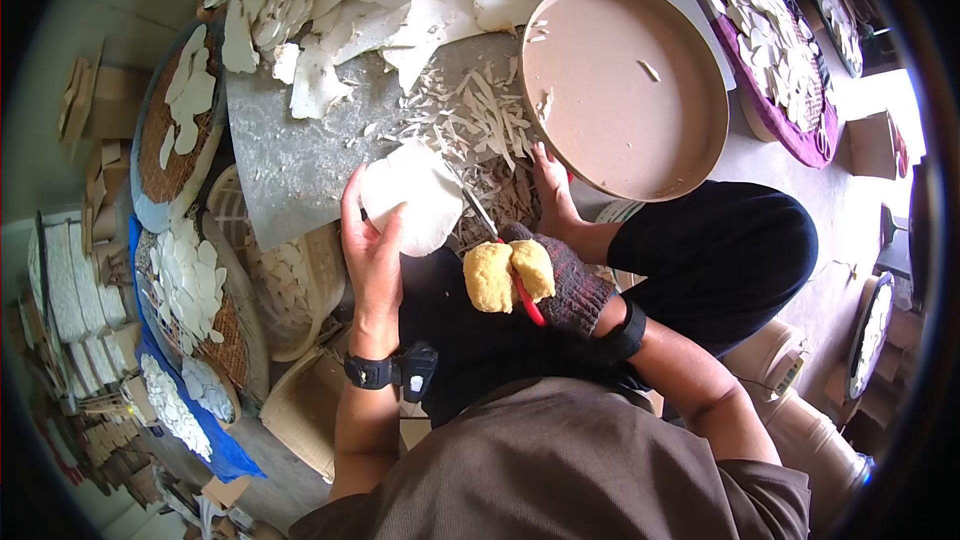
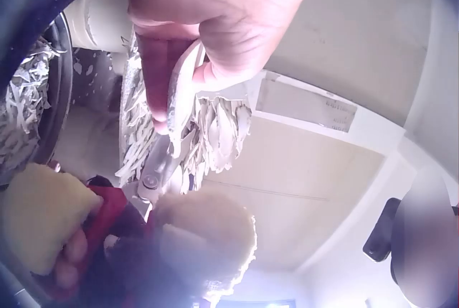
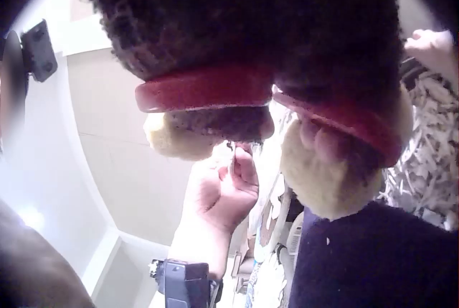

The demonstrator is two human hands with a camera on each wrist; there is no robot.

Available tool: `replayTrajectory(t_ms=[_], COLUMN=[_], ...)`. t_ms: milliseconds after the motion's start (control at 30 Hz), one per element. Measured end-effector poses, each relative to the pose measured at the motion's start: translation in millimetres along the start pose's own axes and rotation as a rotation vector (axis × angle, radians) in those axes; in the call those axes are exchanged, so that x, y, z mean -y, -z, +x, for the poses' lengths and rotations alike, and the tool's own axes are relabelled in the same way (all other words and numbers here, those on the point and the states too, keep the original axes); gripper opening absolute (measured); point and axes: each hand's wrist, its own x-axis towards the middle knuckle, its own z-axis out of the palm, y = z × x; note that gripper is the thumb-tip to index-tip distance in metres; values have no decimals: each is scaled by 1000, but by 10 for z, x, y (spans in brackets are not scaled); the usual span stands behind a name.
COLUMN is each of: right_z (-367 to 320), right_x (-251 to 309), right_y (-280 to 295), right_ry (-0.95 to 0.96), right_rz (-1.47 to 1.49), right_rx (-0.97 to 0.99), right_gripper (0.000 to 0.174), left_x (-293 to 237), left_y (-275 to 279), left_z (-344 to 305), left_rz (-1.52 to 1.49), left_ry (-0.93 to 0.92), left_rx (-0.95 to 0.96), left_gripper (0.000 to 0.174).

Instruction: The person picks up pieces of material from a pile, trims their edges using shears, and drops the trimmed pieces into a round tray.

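In the head view my left hand (image 1: pixel 375 258) pinches a thin, whitish, roughly round slice (image 1: pixel 415 192), thumb on top and fingers beneath. My right hand (image 1: pixel 575 285), in a dark knitted glove, grips scissors (image 1: pixel 482 210) with red handles. Yellow spongy padding (image 1: pixel 488 278) is wrapped around the grips. The blades point toward the slice's right edge. From the left wrist, the slice (image 2: pixel 185 82) appears edge-on, with the scissor blades (image 2: pixel 155 168) right at its lower end. Gloved fingers pass through the red handles (image 3: pixel 208 92) in the right wrist view.
A grey board (image 1: pixel 290 155) ahead carries stacked whitish slices (image 1: pixel 350 20) and thin trimmings (image 1: pixel 480 110). A round brown tray (image 1: pixel 630 90) stands at its right, above a bare foot (image 1: pixel 553 190). Baskets of slices (image 1: pixel 187 275) line the left side; a purple-edged tray (image 1: pixel 822 145) sits far right.
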Motion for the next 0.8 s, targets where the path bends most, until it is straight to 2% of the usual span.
replayTrajectory(t_ms=[133,233,333,433,533,633,800], right_z=[-36,-64,-66,-70,-5,-50,-40], right_x=[-88,-147,-101,-89,3,-26,-40], right_y=[-4,-32,-35,-33,18,-26,-41], right_ry=[1,74,46,52,-49,35,12], right_rz=[-38,15,125,64,-30,35,136], right_rx=[26,-3,17,6,44,-37,-16], right_gripper=[32,33,33,33,32,30,28], left_x=[-61,-45,-39,-100,-73,-136,-89], left_y=[45,61,53,57,58,38,26], left_z=[17,9,18,45,36,29,23], left_rz=[3,-28,-72,-58,49,40,12], left_ry=[95,138,157,172,107,152,150], left_rx=[92,91,77,108,211,210,189], left_gripper=[64,65,64,64,65,65,64])
